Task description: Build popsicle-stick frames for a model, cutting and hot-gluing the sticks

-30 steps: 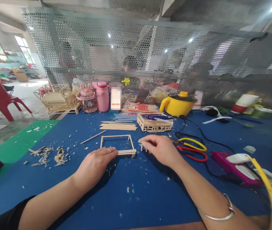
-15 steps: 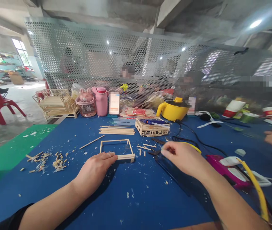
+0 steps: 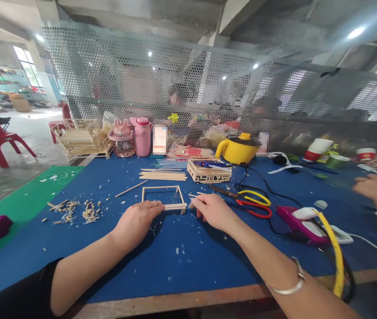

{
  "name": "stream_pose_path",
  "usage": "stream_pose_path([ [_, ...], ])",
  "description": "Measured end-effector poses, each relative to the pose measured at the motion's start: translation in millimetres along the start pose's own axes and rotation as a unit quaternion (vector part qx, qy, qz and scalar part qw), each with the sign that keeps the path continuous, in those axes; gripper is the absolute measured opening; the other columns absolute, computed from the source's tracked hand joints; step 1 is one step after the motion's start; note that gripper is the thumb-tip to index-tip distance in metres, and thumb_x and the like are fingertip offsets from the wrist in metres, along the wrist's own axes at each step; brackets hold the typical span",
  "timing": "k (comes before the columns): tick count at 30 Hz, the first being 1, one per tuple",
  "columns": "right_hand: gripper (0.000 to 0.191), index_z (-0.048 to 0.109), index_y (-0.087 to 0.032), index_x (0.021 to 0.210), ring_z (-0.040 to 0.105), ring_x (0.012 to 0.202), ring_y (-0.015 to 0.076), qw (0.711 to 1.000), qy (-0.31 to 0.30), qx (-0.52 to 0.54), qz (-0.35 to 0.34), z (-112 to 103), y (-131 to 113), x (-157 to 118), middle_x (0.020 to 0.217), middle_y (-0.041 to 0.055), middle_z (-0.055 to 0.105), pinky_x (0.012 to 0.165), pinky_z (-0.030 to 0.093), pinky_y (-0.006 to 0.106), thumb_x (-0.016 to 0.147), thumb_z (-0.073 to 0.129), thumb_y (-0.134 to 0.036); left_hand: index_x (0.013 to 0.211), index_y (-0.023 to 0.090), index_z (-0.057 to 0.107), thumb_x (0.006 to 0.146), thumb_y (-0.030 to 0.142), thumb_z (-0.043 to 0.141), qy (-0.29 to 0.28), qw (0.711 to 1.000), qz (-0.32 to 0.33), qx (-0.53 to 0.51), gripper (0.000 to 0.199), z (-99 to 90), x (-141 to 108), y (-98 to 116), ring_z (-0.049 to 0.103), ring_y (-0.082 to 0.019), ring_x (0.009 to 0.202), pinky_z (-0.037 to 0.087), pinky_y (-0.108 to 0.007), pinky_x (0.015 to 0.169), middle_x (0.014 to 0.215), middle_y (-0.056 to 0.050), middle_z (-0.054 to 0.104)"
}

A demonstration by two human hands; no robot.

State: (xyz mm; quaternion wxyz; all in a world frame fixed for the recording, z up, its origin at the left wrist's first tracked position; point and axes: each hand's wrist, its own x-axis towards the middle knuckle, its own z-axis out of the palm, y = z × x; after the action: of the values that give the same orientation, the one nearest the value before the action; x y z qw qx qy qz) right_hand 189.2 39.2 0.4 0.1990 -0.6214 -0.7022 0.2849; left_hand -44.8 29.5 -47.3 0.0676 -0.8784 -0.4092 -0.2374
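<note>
My left hand (image 3: 140, 218) lies over the near left part of a small rectangular frame of wooden sticks (image 3: 181, 194). Its fingers press together on the frame's doubled front bar and hold it on the blue table. Just right of that corner, my right hand (image 3: 211, 212) is low over some short cut sticks (image 3: 193, 195), thumb and fingers drawn together. Whatever is between those fingertips is hidden. Scissors (image 3: 255, 206) with one yellow and one red handle lie beyond my right hand.
Long sticks (image 3: 163, 175) and a latticed wooden box (image 3: 210, 173) lie behind the frame. Offcuts (image 3: 90, 212) litter the left side. A yellow pot (image 3: 240, 149), a magenta device (image 3: 303, 226) with cables, and another person's hand (image 3: 371, 186) are to the right.
My right hand has moved left, from the dark-handled pliers to beside the frame's right corner. The scissors' handles now show. My left hand stays on the frame.
</note>
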Motion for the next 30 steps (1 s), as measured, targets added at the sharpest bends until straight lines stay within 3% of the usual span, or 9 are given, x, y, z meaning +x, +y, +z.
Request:
stream_pose_path([
  [5, 0.031, 0.054, -0.018, 0.068, 0.041, 0.033, 0.0073, 0.994, -0.077, 0.065, 0.047, 10.5, 3.3, 21.8, 0.05, -0.0032, 0.052, 0.032, 0.024, 0.019, 0.086, 0.042, -0.04, 0.109, 0.018, 0.066, 0.08, -0.001, 0.042, -0.002, 1.0, -0.006, -0.007, 0.042, 0.5, 0.5, 0.3, 0.068, -0.021, 0.096, 0.055, -0.033, 0.083, 0.111, -0.009, 0.069],
  [13, 0.027, 0.043, -0.02, 0.061, 0.036, 0.034, 0.0049, 0.984, -0.106, 0.137, 0.035, 19.3, 10.8, 26.6, 0.047, -0.0066, 0.045, 0.033, 0.021, 0.018, 0.082, 0.046, -0.037, 0.109, 0.018, 0.065, 0.083, 0.001, 0.041, 0.0, 1.0, -0.003, -0.014, 0.04, 0.1, 0.3, -0.1, 0.068, -0.021, 0.096, 0.056, -0.034, 0.082, 0.112, -0.009, 0.069],
  [20, 0.031, 0.044, -0.019, 0.058, 0.036, 0.042, 0.0069, 0.986, -0.045, 0.147, -0.064, 20.5, 15.5, 25.1, 0.049, -0.0063, 0.044, 0.043, 0.027, 0.02, 0.083, 0.046, -0.038, 0.11, 0.02, 0.064, 0.09, 0.016, 0.043, 0.018, 0.999, -0.023, -0.018, 0.03, -1.1, -0.2, 1.0, 0.068, -0.021, 0.093, 0.056, -0.034, 0.08, 0.11, -0.007, 0.07],
  [24, 0.031, 0.045, -0.019, 0.059, 0.038, 0.05, 0.0087, 0.98, 0.003, 0.142, -0.137, 12.3, 11.2, 21.3, 0.053, -0.0062, 0.044, 0.051, 0.031, 0.022, 0.084, 0.047, -0.037, 0.119, 0.017, 0.057, 0.09, 0.03, 0.048, 0.071, 0.997, -0.026, -0.003, 0.033, -7.4, 3.5, 5.0, 0.062, -0.024, 0.106, 0.047, -0.044, 0.096, 0.117, -0.011, 0.066],
  [27, 0.029, 0.046, -0.019, 0.06, 0.038, 0.053, 0.0093, 0.974, 0.025, 0.138, -0.178, 9.0, 7.0, 17.7, 0.055, -0.0063, 0.043, 0.054, 0.031, 0.022, 0.084, 0.048, -0.036, 0.122, 0.015, 0.055, 0.09, 0.032, 0.047, 0.113, 0.993, -0.031, 0.011, 0.037, -16.3, 15.8, 11.0, 0.05, -0.027, 0.122, 0.037, -0.049, 0.104, 0.125, -0.013, 0.06],
  [30, 0.027, 0.047, -0.019, 0.062, 0.038, 0.056, 0.0097, 0.968, 0.04, 0.132, -0.21, 7.7, 0.8, 11.4, 0.057, -0.0058, 0.042, 0.055, 0.031, 0.022, 0.084, 0.047, -0.035, 0.122, 0.014, 0.056, 0.091, 0.031, 0.044, 0.087, 0.995, -0.038, -0.029, 0.037, -27.4, 35.8, 19.7, 0.05, -0.026, 0.122, 0.039, -0.044, 0.102, 0.123, -0.013, 0.061],
])
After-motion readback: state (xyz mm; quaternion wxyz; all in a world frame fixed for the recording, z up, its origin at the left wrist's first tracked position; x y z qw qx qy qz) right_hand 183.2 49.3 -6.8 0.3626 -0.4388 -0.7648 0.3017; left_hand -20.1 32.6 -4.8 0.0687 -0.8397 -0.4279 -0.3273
